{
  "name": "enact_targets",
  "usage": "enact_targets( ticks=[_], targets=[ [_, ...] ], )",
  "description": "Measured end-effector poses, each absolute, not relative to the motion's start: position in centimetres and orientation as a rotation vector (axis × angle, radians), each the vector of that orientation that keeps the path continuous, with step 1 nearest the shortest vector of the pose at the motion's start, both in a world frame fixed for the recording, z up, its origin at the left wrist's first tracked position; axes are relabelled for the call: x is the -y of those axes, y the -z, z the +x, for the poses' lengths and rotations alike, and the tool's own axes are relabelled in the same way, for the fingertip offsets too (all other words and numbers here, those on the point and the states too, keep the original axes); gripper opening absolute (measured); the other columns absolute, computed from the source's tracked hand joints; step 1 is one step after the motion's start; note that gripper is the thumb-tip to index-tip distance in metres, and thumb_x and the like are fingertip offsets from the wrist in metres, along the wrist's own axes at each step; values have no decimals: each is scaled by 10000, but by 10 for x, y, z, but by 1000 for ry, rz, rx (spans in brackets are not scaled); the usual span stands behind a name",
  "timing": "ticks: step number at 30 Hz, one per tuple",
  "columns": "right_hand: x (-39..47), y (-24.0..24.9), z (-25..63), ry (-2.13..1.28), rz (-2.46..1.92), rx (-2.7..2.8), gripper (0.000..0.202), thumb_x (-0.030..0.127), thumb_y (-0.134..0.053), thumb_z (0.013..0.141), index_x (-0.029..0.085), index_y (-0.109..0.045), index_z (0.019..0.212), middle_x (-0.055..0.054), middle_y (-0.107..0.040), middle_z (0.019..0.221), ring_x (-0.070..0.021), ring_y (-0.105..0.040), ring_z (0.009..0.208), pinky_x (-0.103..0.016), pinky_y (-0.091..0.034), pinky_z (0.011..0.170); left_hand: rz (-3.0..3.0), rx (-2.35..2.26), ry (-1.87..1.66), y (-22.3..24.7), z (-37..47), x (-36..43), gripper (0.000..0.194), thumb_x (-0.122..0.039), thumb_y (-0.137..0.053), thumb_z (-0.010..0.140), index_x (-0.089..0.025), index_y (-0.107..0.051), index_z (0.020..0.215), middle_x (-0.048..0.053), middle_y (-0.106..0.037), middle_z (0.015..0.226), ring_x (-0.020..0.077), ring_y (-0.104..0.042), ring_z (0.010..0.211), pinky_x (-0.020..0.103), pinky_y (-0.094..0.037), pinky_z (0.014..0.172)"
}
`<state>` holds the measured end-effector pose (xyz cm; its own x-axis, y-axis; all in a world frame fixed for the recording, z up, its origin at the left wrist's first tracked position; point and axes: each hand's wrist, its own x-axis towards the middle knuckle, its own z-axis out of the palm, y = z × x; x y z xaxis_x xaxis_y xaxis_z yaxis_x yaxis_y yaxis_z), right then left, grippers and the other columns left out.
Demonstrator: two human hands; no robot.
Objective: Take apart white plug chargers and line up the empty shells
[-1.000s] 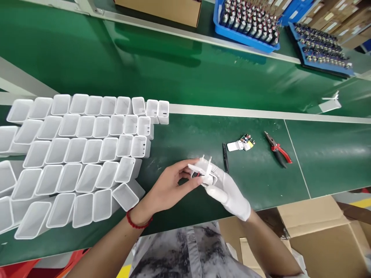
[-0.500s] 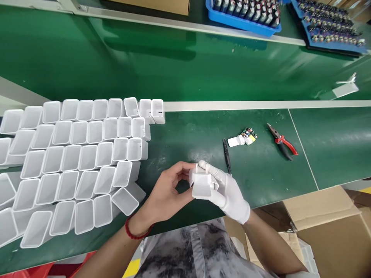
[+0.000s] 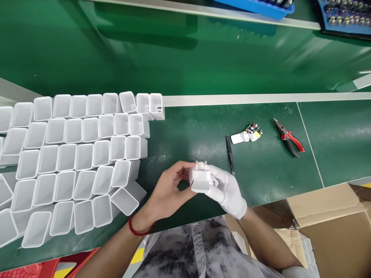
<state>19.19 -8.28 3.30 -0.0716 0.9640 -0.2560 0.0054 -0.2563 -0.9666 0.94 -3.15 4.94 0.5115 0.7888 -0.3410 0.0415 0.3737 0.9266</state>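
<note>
White plastic parts are held between my two hands, above the front part of the green bench. The main one is a white plug piece (image 3: pixel 201 178) with two pins pointing away from me. My bare left hand (image 3: pixel 171 189), with a red bracelet at the wrist, pinches it from the left. A white glove covers my right hand (image 3: pixel 227 189), whose fingers are closed round its right side. Between the palms, other small white surfaces show, partly hidden by the fingers. Rows of open white housings (image 3: pixel 68 157) stand to the left of my hands.
Black tweezers (image 3: pixel 230 154), a small white case with electronic components (image 3: pixel 246 136) and red-black pliers (image 3: pixel 289 138) lie on the bench (image 3: pixel 185 135) at right. A blue tray (image 3: pixel 257 11) is on the upper shelf. Cardboard boxes (image 3: pixel 333 227) stand below right.
The view has tilted down, so the shelf trays are largely cut off at the top. Both hands still hold the white piece, now turned slightly, with its pins showing more clearly.
</note>
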Motion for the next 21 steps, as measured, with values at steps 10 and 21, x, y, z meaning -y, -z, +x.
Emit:
enact_targets(
  ticks=[10, 21],
  targets=[
    [70, -37, 205, -1833, -1262, 989, 587, 508, -696, 828, 167, -599, 1297, -34, -663, 857, -117, -547, 620, -268, -497, 603, 1176, -899, -513, -59, 16, 17, 567, -368, -751, 794, -263, -548, 1313, 70, -568, 1393, 262, -557, 1258, 398, -493, 1042],
    [66, -37, 199, -1884, -1164, 911, 523, 533, -618, 875, 167, -567, 1245, -35, -575, 826, -155, -537, 710, -297, -476, 634, 861, -592, -914, -40, 24, 37, 491, -196, -675, 865, -251, -510, 1324, 83, -673, 1206, 266, -536, 1275, 365, -472, 1004]
  ],
)
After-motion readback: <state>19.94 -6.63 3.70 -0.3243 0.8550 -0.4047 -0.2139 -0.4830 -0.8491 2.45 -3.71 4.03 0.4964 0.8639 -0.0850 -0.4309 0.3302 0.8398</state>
